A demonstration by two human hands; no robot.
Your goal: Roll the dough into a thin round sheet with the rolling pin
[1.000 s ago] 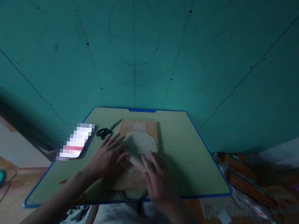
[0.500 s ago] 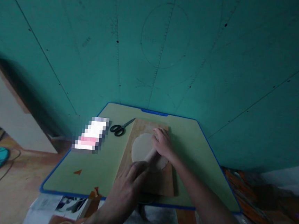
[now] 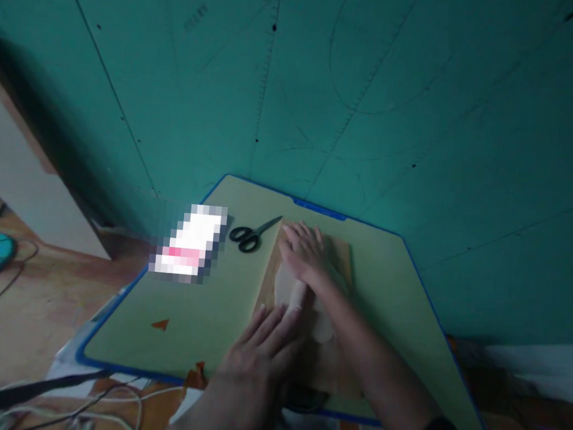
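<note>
A flat, pale round of dough [image 3: 284, 286] lies on a wooden board [image 3: 265, 287]. Across it runs a light rolling pin [image 3: 298, 296], seen only between my hands. My right hand [image 3: 304, 250] rests on its far end, fingers stretched forward and slightly spread. At the near end, my left hand [image 3: 263, 347] lies over the pin with its fingers extended too. Both palms hide the pin's ends, and my right forearm covers part of the dough. Black-handled scissors [image 3: 252, 235] lie left of the board's far corner.
The board sits on a pale green, blue-edged table [image 3: 399, 305] against a green wall [image 3: 201, 100]. A blurred-out phone-like object [image 3: 188, 243] rests at the table's left. Orange scraps [image 3: 160, 324] lie near the front. Cables [image 3: 114, 401] run over the floor.
The view has shifted and tilted. My fingers have gone from curled around the rolling pin to stretched out over it, and the pin sits further left on the dough.
</note>
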